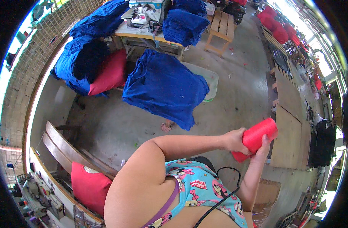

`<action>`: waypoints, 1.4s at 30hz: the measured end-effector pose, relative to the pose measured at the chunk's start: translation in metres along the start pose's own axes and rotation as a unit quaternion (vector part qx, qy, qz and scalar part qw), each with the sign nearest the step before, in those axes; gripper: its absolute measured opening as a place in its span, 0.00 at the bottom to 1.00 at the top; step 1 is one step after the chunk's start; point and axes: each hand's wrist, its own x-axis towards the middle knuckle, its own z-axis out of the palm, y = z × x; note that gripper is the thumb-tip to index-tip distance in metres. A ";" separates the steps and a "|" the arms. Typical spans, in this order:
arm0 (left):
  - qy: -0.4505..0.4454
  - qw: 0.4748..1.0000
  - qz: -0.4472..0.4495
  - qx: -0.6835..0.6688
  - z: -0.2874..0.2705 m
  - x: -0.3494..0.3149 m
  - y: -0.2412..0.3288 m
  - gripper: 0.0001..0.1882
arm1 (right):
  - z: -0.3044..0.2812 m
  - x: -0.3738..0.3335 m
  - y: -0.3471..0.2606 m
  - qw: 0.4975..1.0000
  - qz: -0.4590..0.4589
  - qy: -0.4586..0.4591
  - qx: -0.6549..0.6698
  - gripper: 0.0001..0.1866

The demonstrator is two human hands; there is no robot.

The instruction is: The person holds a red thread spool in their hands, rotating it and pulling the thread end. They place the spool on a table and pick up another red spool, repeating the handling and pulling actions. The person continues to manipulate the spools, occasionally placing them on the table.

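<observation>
Out to the right, held up in front of me, is a large shiny red thread cone [259, 135]. My left hand [236, 140] grips its left end, the arm stretched across from the left. From below, my right hand [263, 147] clasps the same cone near its lower right side, thumb up against it. Part of the cone's lower end shows beneath the left hand's fingers. A black cable [219, 204] runs over my patterned blue top, apart from both hands.
A pile of blue cloth [164, 83] stands ahead beside a pale plastic bin [212, 78]. Behind it is a sewing machine [143, 13] on a table. A wooden bench [223, 26] is at the back, boards [291, 136] at right, a red cushion [89, 188] at lower left.
</observation>
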 end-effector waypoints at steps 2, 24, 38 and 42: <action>0.082 0.990 0.008 0.114 0.009 -0.001 0.000 0.45 | 0.010 -0.003 0.003 0.998 -0.049 0.038 -0.021 0.34; -0.333 0.751 -0.029 -0.570 0.028 -0.006 -0.012 0.41 | -0.016 0.010 -0.038 0.918 0.034 -0.292 0.265 0.39; 0.173 0.938 0.090 0.287 0.030 -0.003 0.018 0.49 | 0.001 0.010 -0.028 0.992 -0.103 0.076 -0.014 0.27; 0.282 0.847 0.190 0.410 0.043 0.001 0.000 0.53 | 0.012 0.006 -0.023 0.972 -0.148 0.177 -0.046 0.26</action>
